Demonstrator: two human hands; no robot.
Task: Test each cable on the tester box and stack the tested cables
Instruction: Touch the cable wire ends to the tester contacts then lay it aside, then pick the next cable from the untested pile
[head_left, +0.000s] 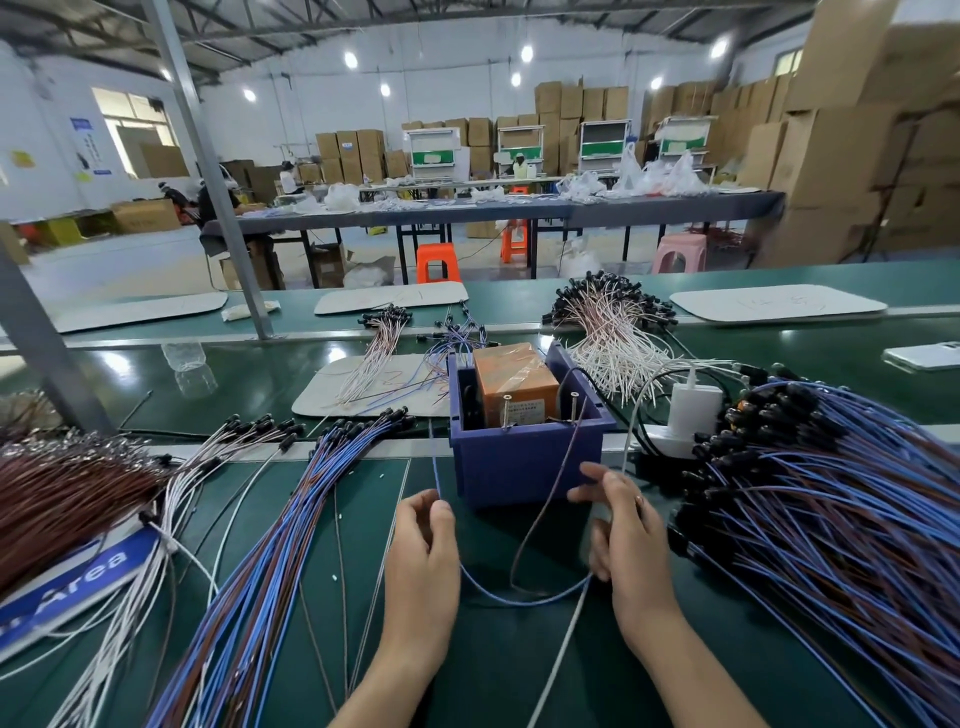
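The left hand (423, 556) pinches one end of a blue cable (519, 600) between thumb and fingertips. The right hand (631, 535) curls round the other end, and the cable sags in a loop between them. A brown cable (540, 512) rises from near the right hand to a screw on the purple tester box (524, 467), just beyond both hands. A fanned bundle (270, 545) lies left of the left hand and a larger heap (831, 519) right of the right hand, both on the green surface (493, 675).
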